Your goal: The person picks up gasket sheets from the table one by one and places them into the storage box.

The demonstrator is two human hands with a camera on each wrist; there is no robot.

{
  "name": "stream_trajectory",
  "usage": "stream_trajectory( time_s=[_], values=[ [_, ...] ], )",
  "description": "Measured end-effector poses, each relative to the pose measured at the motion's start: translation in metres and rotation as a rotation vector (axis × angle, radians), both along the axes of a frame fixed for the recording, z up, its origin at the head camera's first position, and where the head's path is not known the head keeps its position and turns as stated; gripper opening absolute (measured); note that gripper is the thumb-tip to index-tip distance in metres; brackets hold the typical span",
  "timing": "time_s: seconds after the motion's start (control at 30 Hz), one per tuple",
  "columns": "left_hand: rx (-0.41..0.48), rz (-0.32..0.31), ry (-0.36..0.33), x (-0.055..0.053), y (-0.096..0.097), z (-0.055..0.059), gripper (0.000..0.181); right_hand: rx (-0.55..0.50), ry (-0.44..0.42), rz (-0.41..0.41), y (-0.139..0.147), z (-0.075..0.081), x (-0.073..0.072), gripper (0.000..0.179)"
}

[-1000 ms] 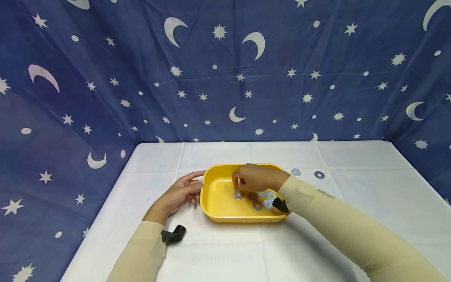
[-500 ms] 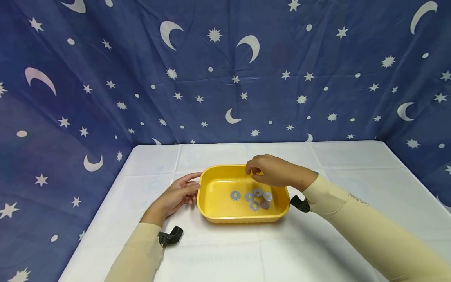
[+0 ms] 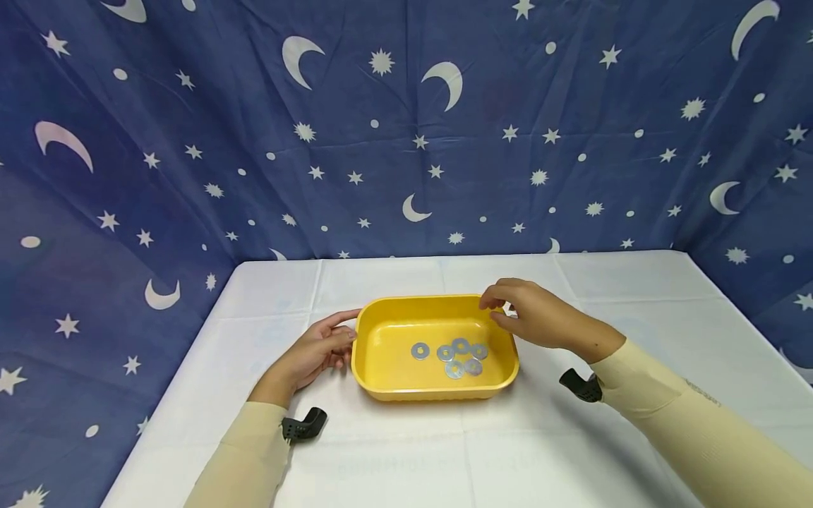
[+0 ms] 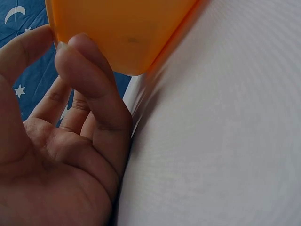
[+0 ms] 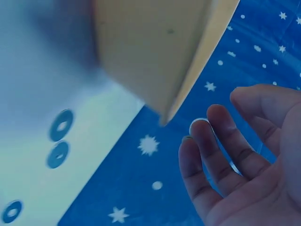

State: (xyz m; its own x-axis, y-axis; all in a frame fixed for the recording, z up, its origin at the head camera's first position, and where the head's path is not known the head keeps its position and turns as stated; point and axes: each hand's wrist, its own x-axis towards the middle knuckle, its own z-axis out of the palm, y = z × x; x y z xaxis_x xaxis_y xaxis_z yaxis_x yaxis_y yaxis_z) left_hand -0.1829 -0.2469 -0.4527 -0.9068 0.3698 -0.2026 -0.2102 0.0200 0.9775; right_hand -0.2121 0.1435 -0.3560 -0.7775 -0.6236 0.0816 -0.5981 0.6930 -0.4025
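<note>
Several flat metal washers (image 3: 454,369) lie on the floor of a yellow plastic tray (image 3: 435,389). One washer (image 3: 420,351) sits a little left of the cluster. My left hand (image 3: 314,353) is at the tray's left end, with index finger and thumb touching its wall near the rim; the left wrist view shows the palm (image 4: 61,174) with nothing in it. Over the tray's back right corner hovers my right hand (image 3: 540,310), fingers loosely bent and holding nothing. Three more washers (image 5: 61,125) lie on the white cloth outside the tray in the right wrist view, hidden behind my right hand in the head view.
A white cloth (image 3: 394,451) covers the table. Behind it and along both sides hangs a blue curtain (image 3: 356,127) with moons and stars. Each wrist carries a black camera mount, such as the right one (image 3: 581,386).
My right hand has come up from the washers inside the tray and shifted right to the back right corner. A washer it was near stays in the tray. The left hand keeps its place.
</note>
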Motion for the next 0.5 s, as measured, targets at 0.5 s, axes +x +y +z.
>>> stream_trajectory(
  time_s=[0.5],
  values=[
    [-0.003,0.000,0.003,0.000,0.000,0.000,0.060,0.002,-0.021,-0.148,0.051,-0.025,-0.012,0.023]
  ],
)
